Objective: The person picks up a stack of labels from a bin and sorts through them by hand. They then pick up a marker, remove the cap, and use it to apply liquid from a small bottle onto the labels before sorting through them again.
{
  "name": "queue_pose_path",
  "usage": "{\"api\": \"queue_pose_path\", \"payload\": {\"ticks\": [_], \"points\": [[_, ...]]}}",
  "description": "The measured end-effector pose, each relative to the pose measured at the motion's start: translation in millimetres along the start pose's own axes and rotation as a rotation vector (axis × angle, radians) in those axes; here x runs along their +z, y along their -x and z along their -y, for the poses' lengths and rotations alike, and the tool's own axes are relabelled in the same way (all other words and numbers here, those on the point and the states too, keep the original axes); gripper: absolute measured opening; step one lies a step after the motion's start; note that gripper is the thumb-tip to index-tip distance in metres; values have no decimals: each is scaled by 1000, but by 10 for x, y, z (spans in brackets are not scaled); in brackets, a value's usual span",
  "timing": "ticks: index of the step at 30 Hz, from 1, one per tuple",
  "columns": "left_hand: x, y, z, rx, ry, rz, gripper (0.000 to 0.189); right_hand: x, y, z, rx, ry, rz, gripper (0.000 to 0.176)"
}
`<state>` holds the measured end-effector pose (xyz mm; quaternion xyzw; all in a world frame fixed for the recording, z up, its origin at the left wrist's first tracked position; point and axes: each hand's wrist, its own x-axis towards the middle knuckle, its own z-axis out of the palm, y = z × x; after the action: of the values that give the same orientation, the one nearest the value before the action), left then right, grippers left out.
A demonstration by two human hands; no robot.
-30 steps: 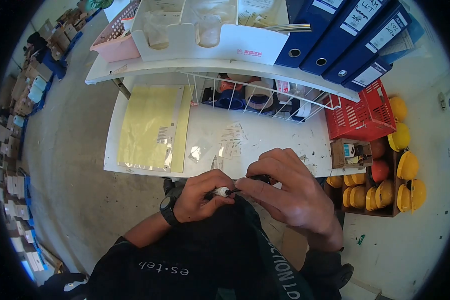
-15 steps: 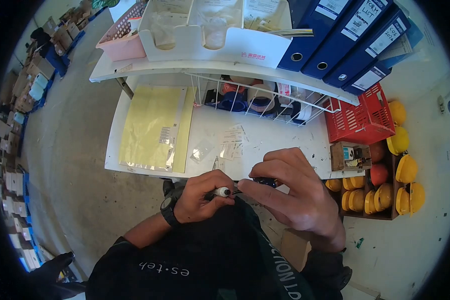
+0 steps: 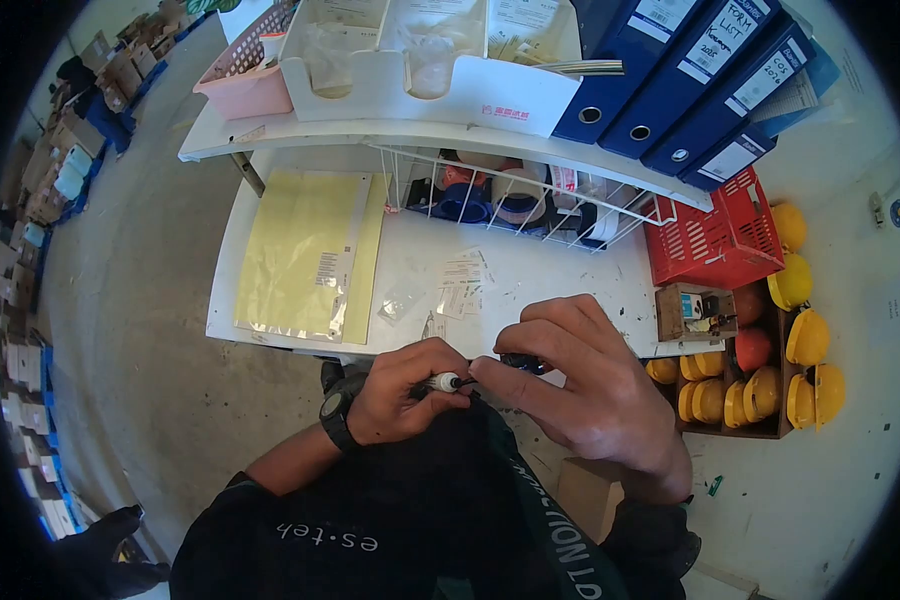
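My left hand is closed around a small whitish cylinder with a dark end; it looks like a marker or a similar barrel, and its exact kind does not show. Close by on the right, my right hand pinches a dark, shiny piece between thumb and fingers. A thin dark tip runs from the right fingertips to the cylinder's end, and the two hands nearly touch. Both are held in front of the bench's near edge, above my dark jacket. The fingers hide most of each piece.
On the white bench lie yellow sheets in a clear sleeve, a small plastic bag and paper slips. Above are a wire basket and blue binders. Right stand a red crate and yellow helmets.
The hands stay in nearly the same place, with the right fingers moved slightly left toward the cylinder's end. The whole view has shifted a little.
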<state>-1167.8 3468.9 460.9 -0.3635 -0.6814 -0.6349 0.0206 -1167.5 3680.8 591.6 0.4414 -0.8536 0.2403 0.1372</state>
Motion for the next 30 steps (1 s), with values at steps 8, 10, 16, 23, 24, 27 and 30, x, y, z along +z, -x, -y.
{"api": "queue_pose_path", "payload": {"ticks": [8,10,16,23,24,27,30], "points": [[-2,3,-4,-10,2,11,22,-21,-11,17,-25,50,23,37],[-2,-1,-4,-6,-3,14,22,-35,-16,29,-23,58,37,37],[5,7,-1,-14,13,3,21,-32,-22,37,-20,65,42,37],[1,-5,-16,-12,1,7,20,-26,-19,31,-25,61,38,37],[-1,-7,-18,-11,-3,9,19,-30,-20,34,-24,61,38,37],[3,-5,-14,-12,-4,7,19,-41,-23,36,-12,55,61,37],[6,-4,-12,-17,-5,3,19,-41,-22,28,-22,58,58,36]]}}
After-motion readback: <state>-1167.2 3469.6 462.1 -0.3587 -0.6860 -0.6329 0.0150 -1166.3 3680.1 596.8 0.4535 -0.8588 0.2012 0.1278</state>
